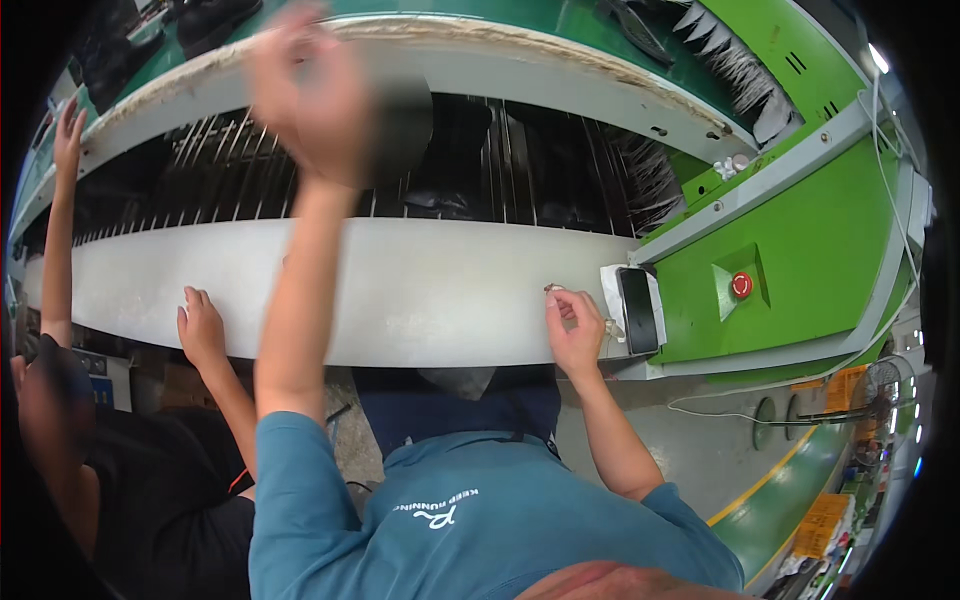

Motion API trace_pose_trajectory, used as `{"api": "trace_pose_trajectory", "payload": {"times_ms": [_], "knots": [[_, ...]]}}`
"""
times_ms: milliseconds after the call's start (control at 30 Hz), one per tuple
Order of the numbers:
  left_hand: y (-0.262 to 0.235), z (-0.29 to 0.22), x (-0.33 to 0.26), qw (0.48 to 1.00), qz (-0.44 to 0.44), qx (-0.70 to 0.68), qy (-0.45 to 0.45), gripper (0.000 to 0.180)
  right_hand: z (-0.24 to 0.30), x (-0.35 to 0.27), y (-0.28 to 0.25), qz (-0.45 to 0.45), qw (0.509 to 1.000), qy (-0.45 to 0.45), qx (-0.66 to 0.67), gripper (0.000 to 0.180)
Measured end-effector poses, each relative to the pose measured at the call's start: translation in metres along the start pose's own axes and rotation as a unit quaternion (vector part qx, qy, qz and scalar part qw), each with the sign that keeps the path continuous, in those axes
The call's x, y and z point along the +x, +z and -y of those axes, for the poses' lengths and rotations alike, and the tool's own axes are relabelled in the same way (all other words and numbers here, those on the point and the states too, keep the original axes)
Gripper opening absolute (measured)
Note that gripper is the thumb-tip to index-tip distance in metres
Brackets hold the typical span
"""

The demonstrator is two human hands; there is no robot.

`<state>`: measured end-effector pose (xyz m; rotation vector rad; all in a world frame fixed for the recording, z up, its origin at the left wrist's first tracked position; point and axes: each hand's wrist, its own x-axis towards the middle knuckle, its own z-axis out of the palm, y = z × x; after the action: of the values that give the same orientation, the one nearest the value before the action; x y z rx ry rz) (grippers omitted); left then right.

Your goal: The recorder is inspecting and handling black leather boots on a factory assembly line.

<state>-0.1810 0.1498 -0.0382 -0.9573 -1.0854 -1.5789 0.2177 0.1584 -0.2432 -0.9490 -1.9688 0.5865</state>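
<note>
My left hand [315, 95] is stretched out over the far side of the machine and smeared by motion. Right beside it is a blurred dark, rounded thing [405, 125]; whether the hand holds it I cannot tell. My right hand [575, 335] rests at the white ledge [440, 290] with its fingers curled together. At its fingertips shows a small brownish-white bit [553, 288], too small to name. A black phone [637, 310] lies on white paper just right of that hand. Beyond the ledge, black pieces [440, 195] lie on a bed of metal rods [235, 150].
A green machine housing [790, 270] with a red stop button [741, 285] stands at right. Black shoes [205, 20] sit on the green belt [480, 12] at the far side. A co-worker's hand [203, 330] reaches over the ledge at left. A fan [885, 395] is farther right.
</note>
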Motion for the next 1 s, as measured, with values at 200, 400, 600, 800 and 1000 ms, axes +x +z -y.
{"api": "trace_pose_trajectory", "payload": {"times_ms": [200, 400, 600, 800, 1000], "knots": [[0.007, -0.131, -0.177, 0.847, 0.398, -0.283, -0.210, 0.024, 0.012, 0.026, -0.021, 0.017, 0.997, 0.060, 0.051, 0.013], [0.007, -0.147, -0.250, 0.828, 0.469, -0.255, -0.174, 0.018, 0.080, 0.164, -0.078, -0.092, 0.986, -0.101, 0.092, 0.011], [-0.002, -0.140, -0.252, 0.823, 0.477, -0.251, -0.179, 0.017, 0.122, 0.346, -0.097, -0.061, 0.980, -0.137, -0.129, 0.047], [0.005, -0.154, -0.254, 0.811, 0.490, -0.286, -0.142, 0.017, 0.013, 0.480, -0.102, 0.028, 0.893, -0.060, -0.445, 0.093], [0.004, -0.142, -0.254, 0.815, 0.499, -0.252, -0.149, 0.016, 0.056, 0.485, -0.067, 0.062, 0.896, -0.037, -0.437, 0.082]]}}
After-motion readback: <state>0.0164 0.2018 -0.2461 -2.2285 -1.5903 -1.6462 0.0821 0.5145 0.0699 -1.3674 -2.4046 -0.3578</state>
